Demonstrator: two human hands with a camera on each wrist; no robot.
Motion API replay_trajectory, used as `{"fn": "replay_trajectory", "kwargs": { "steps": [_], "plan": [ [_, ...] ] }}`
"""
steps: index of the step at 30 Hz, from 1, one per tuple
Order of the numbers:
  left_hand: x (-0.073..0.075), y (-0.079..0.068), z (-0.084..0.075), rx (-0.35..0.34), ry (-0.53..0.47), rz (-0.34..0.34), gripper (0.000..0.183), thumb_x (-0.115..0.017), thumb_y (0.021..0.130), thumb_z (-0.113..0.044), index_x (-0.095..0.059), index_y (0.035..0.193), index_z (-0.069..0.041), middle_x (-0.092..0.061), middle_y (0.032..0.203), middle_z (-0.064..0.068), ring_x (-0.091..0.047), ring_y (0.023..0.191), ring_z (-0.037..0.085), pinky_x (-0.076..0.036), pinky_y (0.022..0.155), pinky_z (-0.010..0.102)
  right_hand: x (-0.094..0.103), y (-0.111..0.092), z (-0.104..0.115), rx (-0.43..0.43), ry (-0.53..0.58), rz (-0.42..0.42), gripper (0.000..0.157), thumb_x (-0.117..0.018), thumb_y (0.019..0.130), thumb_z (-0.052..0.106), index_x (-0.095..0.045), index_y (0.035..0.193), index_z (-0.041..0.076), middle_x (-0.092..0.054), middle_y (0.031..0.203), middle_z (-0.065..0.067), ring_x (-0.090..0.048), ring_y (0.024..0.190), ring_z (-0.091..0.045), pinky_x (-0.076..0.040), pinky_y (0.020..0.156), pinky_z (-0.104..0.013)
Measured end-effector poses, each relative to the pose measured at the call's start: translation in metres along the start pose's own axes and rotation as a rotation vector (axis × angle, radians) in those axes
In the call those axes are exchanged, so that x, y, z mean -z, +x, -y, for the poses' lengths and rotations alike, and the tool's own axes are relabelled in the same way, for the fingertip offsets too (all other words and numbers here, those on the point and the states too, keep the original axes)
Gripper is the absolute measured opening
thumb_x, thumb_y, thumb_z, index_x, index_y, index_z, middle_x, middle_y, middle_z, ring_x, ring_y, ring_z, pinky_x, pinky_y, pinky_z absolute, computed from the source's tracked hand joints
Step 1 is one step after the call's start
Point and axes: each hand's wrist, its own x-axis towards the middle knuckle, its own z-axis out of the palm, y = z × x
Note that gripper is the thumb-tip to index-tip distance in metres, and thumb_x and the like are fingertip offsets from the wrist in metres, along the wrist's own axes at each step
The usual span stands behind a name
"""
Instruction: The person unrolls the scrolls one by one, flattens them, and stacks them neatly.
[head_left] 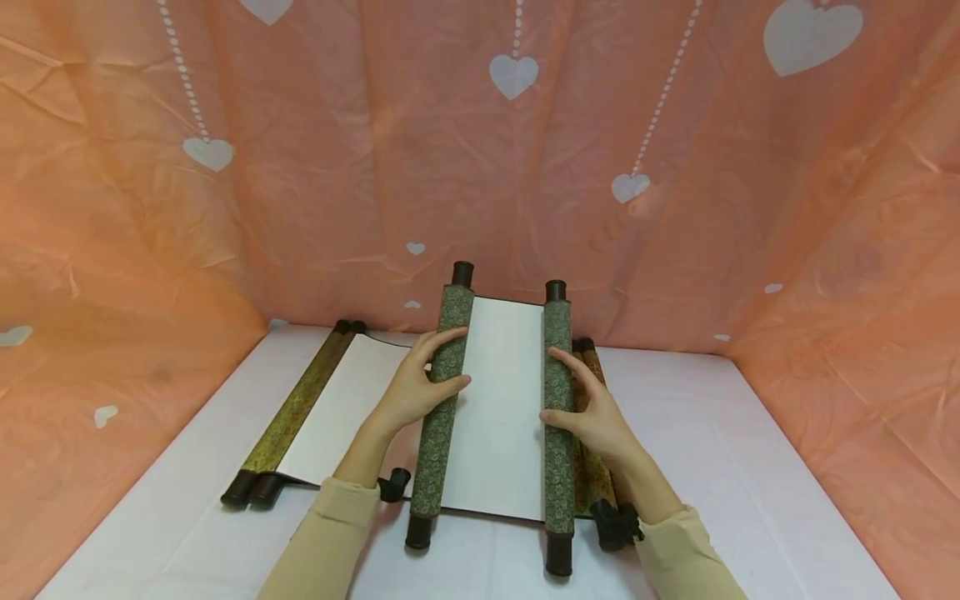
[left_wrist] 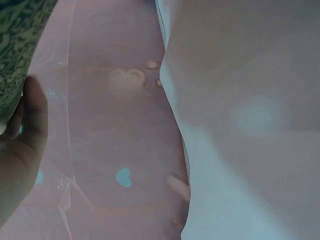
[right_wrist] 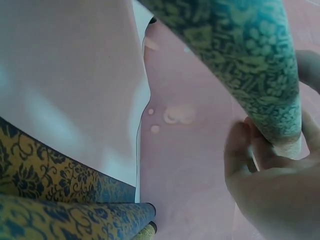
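A scroll with green patterned rolls and dark end knobs is partly unrolled, its white sheet (head_left: 504,408) stretched between the left roll (head_left: 433,458) and the right roll (head_left: 558,475). My left hand (head_left: 411,390) grips the left roll, thumb on the near side and fingers farther up. The right roll is held by my right hand (head_left: 603,425), whose fingers bend round it in the right wrist view. Beneath lies a second scroll with yellow-brown floral rolls (head_left: 303,404) at its left and a white sheet (head_left: 337,408); its right rolls (right_wrist: 75,220) are partly hidden behind the green scroll.
A pale cloth (head_left: 697,450) covers the table. Orange sheeting (head_left: 450,192) with white hearts stands at the back and both sides. Dark straps with small black devices (head_left: 617,525) sit at both wrists.
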Motion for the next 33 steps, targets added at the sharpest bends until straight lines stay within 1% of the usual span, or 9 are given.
{"fn": "replay_trajectory", "kwargs": {
  "steps": [6, 16, 18, 20, 23, 25, 27, 29, 33],
  "plan": [
    [0.003, -0.002, 0.0, 0.008, 0.022, -0.018, 0.066, -0.077, 0.095, -0.015, -0.051, 0.154, -0.027, -0.042, 0.159, 0.008, -0.042, 0.143, 0.035, -0.041, 0.101, 0.058, 0.003, -0.001, 0.001, 0.031, -0.02, 0.001, 0.089, -0.08, 0.089, 0.002, -0.037, 0.163, 0.025, -0.012, 0.173, -0.011, -0.008, 0.157, -0.046, -0.034, 0.111, -0.068],
    [0.009, -0.003, 0.0, -0.006, 0.009, -0.027, 0.063, -0.075, 0.096, -0.008, -0.052, 0.152, -0.024, -0.043, 0.157, 0.01, -0.046, 0.136, 0.04, -0.044, 0.105, 0.059, 0.014, -0.003, 0.003, 0.092, -0.056, 0.043, 0.084, -0.074, 0.091, -0.003, -0.036, 0.163, 0.016, -0.022, 0.17, -0.018, -0.026, 0.151, -0.048, -0.038, 0.11, -0.064],
    [0.01, -0.003, 0.0, -0.01, 0.003, -0.024, 0.061, -0.073, 0.097, -0.007, -0.053, 0.152, -0.023, -0.043, 0.157, 0.009, -0.045, 0.137, 0.039, -0.043, 0.107, 0.059, 0.016, -0.003, 0.004, 0.088, -0.056, 0.055, 0.082, -0.072, 0.091, -0.004, -0.038, 0.162, 0.017, -0.041, 0.152, -0.025, -0.047, 0.133, -0.042, -0.048, 0.099, -0.053],
    [0.011, -0.004, 0.0, -0.02, -0.009, -0.021, 0.06, -0.071, 0.097, -0.005, -0.053, 0.152, -0.021, -0.042, 0.157, 0.01, -0.044, 0.139, 0.039, -0.042, 0.108, 0.06, 0.018, -0.003, 0.006, 0.088, -0.052, 0.065, 0.082, -0.07, 0.09, -0.006, -0.039, 0.162, 0.017, -0.046, 0.135, -0.029, -0.052, 0.111, -0.025, -0.047, 0.083, -0.04],
    [0.012, -0.004, 0.0, -0.026, -0.038, -0.014, 0.057, -0.067, 0.098, -0.002, -0.054, 0.151, -0.02, -0.043, 0.157, 0.011, -0.041, 0.143, 0.038, -0.039, 0.11, 0.062, 0.021, -0.004, 0.007, 0.079, -0.029, 0.083, 0.083, -0.063, 0.09, -0.011, -0.037, 0.163, 0.018, -0.043, 0.138, -0.029, -0.037, 0.069, -0.013, -0.037, 0.061, -0.033],
    [0.012, -0.004, -0.001, -0.021, -0.057, -0.011, 0.056, -0.064, 0.099, -0.001, -0.055, 0.151, -0.02, -0.043, 0.157, 0.01, -0.038, 0.146, 0.036, -0.037, 0.111, 0.063, 0.022, -0.005, 0.008, 0.066, -0.008, 0.09, 0.084, -0.059, 0.089, -0.014, -0.036, 0.163, 0.018, -0.026, 0.165, -0.021, -0.032, 0.058, -0.013, -0.035, 0.055, -0.03],
    [0.013, -0.004, -0.002, -0.008, -0.072, -0.008, 0.057, -0.061, 0.099, 0.0, -0.055, 0.151, -0.021, -0.042, 0.157, 0.01, -0.036, 0.148, 0.035, -0.036, 0.111, 0.064, 0.024, -0.005, 0.01, 0.05, 0.018, 0.094, 0.086, -0.054, 0.087, -0.016, -0.036, 0.164, 0.018, -0.012, 0.173, -0.014, -0.041, 0.063, -0.021, -0.031, 0.049, -0.031],
    [0.014, -0.004, -0.002, 0.001, -0.078, -0.012, 0.058, -0.059, 0.098, 0.001, -0.055, 0.151, -0.021, -0.043, 0.156, 0.01, -0.034, 0.15, 0.036, -0.034, 0.113, 0.065, 0.025, -0.006, 0.011, 0.034, 0.038, 0.09, 0.087, -0.053, 0.085, -0.016, -0.036, 0.163, 0.019, -0.01, 0.173, -0.012, -0.051, 0.095, -0.03, -0.029, 0.048, -0.032],
    [0.016, -0.004, -0.002, -0.007, -0.075, -0.026, 0.059, -0.06, 0.095, 0.003, -0.056, 0.15, -0.017, -0.044, 0.152, 0.014, -0.032, 0.15, 0.037, -0.03, 0.115, 0.067, 0.027, -0.006, 0.011, 0.013, 0.048, 0.084, 0.088, -0.054, 0.084, -0.015, -0.037, 0.163, 0.02, -0.009, 0.174, -0.009, -0.023, 0.143, -0.036, -0.036, 0.056, -0.036]
  ]
}}
